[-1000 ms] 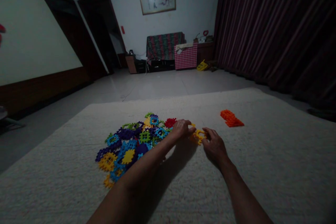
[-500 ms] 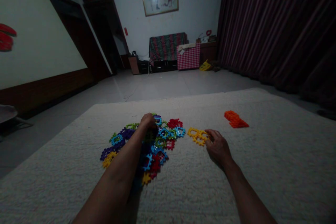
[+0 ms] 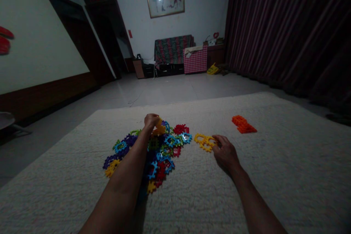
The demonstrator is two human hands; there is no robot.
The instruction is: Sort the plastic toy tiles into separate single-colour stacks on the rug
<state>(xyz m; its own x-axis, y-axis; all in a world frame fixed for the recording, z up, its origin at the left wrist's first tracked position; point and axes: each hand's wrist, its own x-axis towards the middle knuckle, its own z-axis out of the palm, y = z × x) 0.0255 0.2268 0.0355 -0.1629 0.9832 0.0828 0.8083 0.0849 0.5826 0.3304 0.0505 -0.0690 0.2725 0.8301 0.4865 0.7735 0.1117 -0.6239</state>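
My left hand (image 3: 151, 120) is closed on a yellow toothed plastic building piece (image 3: 159, 128), lifted at the far side of a mixed pile (image 3: 153, 144). Blue, purple, green, red and yellow toothed pieces make up this pile, and my left forearm hides part of it. To the right of the pile, several yellow pieces (image 3: 204, 141) lie together as a small group. My right hand (image 3: 225, 150) grips the right end of that group between thumb and fingers. Farther right rests a stack of orange pieces (image 3: 243, 124), apart from both hands.
All the pieces lie on a pale textured mat (image 3: 203, 197), whose far edge meets a tiled floor (image 3: 175, 89). Against the back wall stand cloth-covered furniture (image 3: 172, 49) and a yellow bag (image 3: 212, 68). A dark curtain (image 3: 263, 25) hangs on the right.
My left hand has risen slightly from the pile, and a yellow piece now shows in its fingers. My right hand keeps its hold on the yellow group. The whole view has shifted a little.
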